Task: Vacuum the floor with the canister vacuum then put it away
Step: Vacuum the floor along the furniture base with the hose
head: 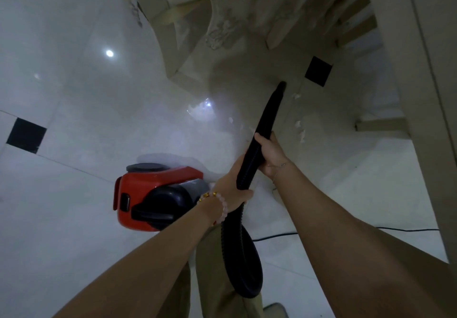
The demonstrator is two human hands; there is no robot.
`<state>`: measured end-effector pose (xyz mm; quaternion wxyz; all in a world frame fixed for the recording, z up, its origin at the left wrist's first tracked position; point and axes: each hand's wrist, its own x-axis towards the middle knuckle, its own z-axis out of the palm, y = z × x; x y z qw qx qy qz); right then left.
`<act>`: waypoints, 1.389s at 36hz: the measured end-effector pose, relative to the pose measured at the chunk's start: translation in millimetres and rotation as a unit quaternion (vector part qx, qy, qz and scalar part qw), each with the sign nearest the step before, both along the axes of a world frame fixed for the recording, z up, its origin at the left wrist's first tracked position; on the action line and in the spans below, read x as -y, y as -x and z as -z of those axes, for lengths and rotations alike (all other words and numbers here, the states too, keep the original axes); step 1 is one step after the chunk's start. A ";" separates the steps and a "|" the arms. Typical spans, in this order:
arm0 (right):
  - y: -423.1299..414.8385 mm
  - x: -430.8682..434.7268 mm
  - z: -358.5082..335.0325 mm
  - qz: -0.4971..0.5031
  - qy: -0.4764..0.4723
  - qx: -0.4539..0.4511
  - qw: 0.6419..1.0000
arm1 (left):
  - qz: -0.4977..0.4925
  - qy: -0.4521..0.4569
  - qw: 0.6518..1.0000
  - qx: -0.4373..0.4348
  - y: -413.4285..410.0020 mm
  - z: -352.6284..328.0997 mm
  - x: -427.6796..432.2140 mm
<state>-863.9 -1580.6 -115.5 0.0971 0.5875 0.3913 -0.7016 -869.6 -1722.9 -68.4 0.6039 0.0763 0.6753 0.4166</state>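
A red and black canister vacuum (148,196) sits on the white tiled floor (74,95) to my left. Its black ribbed hose (244,263) loops down in front of my legs and rises into a tapering black nozzle (269,112). My left hand (232,189) grips the lower end of the nozzle where the hose joins it. My right hand (269,153) holds the nozzle higher up. The nozzle tip (282,86) points at the floor beneath a table. Small white scraps (298,125) lie on the floor just right of the nozzle.
Beige table and chair legs (170,45) stand ahead, with a patterned cloth (247,13) hanging over them. A tall beige frame (425,95) runs down the right side. A black power cord (395,229) trails across the floor at right. Black inset tiles (317,71) dot the floor.
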 end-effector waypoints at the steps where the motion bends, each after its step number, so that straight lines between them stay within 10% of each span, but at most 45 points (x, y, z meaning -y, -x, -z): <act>1: -2.1 1.4 0.1 -0.001 -0.001 0.001 1.000 | -0.002 -0.002 1.000 0.002 -1.9 -0.4 1.1; 50: -32.0 -9.1 -4.8 0.006 -0.027 0.030 0.999 | 0.039 0.008 0.999 0.007 -20.8 9.3 -4.7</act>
